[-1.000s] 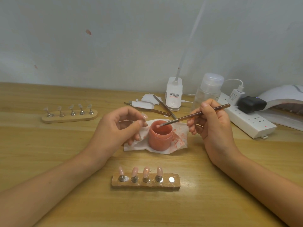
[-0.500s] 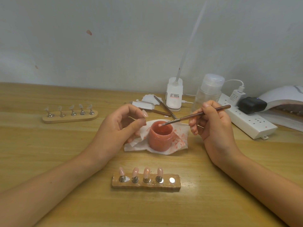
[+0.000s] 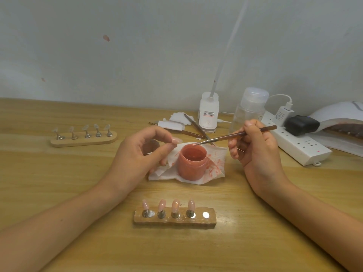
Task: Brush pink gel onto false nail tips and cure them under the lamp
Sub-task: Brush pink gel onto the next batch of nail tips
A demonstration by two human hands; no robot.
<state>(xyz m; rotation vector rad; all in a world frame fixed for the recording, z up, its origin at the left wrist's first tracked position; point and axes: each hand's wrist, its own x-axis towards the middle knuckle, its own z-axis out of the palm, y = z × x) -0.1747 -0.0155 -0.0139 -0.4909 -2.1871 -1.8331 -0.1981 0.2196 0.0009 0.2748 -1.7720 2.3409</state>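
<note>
An open pot of pink gel (image 3: pixel 192 162) stands on a stained white tissue (image 3: pixel 215 161) mid-table. My right hand (image 3: pixel 255 148) grips a thin brush (image 3: pixel 235 135), its tip at the pot's far rim. My left hand (image 3: pixel 141 154) pinches a false nail tip (image 3: pixel 175 140) on its stand between thumb and forefinger, just left of the pot. A wooden holder (image 3: pixel 174 219) near me carries several pink-coated tips, with one bare metal spot at its right end. The white curing lamp (image 3: pixel 341 122) sits at the far right.
A second wooden holder (image 3: pixel 83 139) with several clear tips lies at the left. Behind the pot are spare brushes (image 3: pixel 196 128), white pads (image 3: pixel 179 118), a small white desk lamp base (image 3: pixel 208 112) and a clear pump bottle (image 3: pixel 250 108). A white power strip (image 3: pixel 298 146) lies right.
The brush tip has lifted from inside the pot to its far rim. My left hand has shifted slightly with the nail tip it pinches.
</note>
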